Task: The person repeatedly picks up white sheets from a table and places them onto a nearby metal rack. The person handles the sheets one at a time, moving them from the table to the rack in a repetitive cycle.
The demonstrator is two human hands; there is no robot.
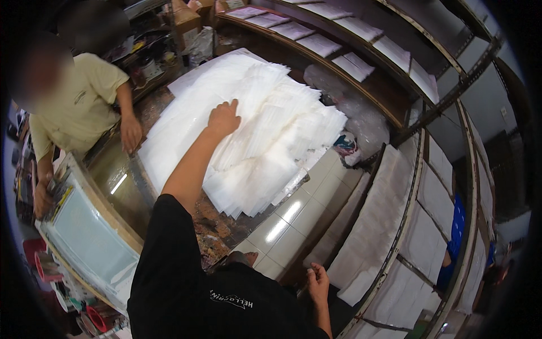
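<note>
A wide, fanned-out pile of thin white sheets (271, 130) covers most of the table ahead of me. My left hand (224, 118) is stretched out over the pile's middle. One or two of its fingers extend onto the sheets while the others curl; I see no sheet lifted in it. Low on the right hangs my right hand (319, 282), fingers loosely bent and apart, holding nothing. It is nearest to a rack shelf with long pale sheets (372, 220) on it.
At left, a person in a yellow shirt (84, 101) stands by a framed screen (93, 226), one hand at the table. Racks (429, 226) with white sheets run along the right and back. Tubs (101, 316) stand lower left. Tiled floor (293, 212) shows beside the table.
</note>
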